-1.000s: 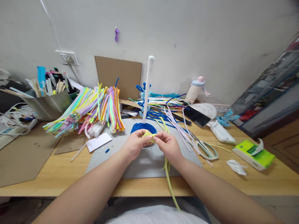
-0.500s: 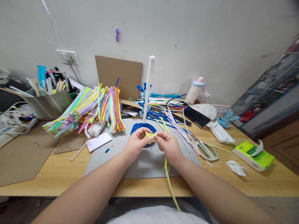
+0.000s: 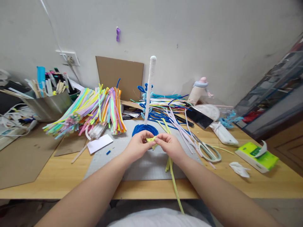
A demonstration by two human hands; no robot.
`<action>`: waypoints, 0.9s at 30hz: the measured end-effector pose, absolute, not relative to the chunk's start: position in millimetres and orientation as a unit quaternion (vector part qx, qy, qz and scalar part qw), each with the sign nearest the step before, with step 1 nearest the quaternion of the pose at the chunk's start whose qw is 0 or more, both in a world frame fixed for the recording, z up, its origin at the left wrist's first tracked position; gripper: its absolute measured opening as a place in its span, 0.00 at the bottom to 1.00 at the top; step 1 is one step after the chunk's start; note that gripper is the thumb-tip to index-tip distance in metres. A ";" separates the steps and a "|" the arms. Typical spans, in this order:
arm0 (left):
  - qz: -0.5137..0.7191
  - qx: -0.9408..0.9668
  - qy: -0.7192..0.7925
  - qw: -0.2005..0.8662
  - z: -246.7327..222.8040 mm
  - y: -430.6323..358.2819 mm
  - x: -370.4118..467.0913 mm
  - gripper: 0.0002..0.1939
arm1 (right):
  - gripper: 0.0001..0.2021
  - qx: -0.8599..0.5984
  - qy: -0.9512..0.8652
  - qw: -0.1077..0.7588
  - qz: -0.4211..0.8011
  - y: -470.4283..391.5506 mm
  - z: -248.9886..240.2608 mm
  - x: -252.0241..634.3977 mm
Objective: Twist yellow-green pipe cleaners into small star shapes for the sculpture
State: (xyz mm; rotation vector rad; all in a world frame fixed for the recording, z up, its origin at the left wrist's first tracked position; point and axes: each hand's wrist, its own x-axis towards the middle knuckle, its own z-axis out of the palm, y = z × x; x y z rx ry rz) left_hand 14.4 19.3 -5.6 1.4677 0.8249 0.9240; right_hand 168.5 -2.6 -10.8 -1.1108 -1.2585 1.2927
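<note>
Between both hands is a yellow pipe cleaner (image 3: 151, 139), bent into a small twisted shape. My left hand (image 3: 139, 144) pinches its left side with thumb and forefinger. On the other side my right hand (image 3: 169, 145) pinches it too, with the fingertips of both hands nearly meeting. A long yellow pipe cleaner strand (image 3: 174, 186) hangs below my right hand over the table edge; whether it joins the held piece is hidden. Just behind the hands stands a white wrapped stick (image 3: 149, 88), upright on a round blue coiled base (image 3: 137, 128), with blue loops (image 3: 142, 89) beside it.
A grey cutting mat (image 3: 106, 167) lies under the hands. Bundled coloured pipe cleaners (image 3: 94, 110) and a metal pot (image 3: 49, 107) of sticks are at left. Scissors (image 3: 210, 153), a phone (image 3: 199, 117), a tissue pack (image 3: 257, 156) and a bottle (image 3: 197, 91) are at right.
Both hands have dipped very slightly and turned the yellow piece between the fingertips. The hanging yellow strand has shifted a little to the right.
</note>
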 end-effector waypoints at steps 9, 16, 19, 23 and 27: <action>0.450 0.443 0.318 0.707 -1.4 19.2 14.1 0.18 | 0.12 -0.372 -0.465 0.490 0.637 -1.7 -4.0 180.8; 0.507 0.374 0.300 0.717 4.5 9.7 21.0 0.17 | 0.11 -0.335 -0.457 0.559 0.606 -8.3 -11.4 167.7; 0.528 0.360 0.295 0.710 4.3 7.0 23.3 0.16 | 0.11 -0.343 -0.449 0.567 0.599 -8.1 -15.4 163.8; 0.536 0.384 0.293 0.693 0.1 5.8 25.3 0.15 | 0.09 -0.366 -0.415 0.594 0.584 -5.6 -19.4 162.2; 0.529 0.431 0.282 0.674 -2.2 6.5 25.4 0.13 | 0.10 -0.374 -0.408 0.597 0.581 -3.7 -20.9 164.7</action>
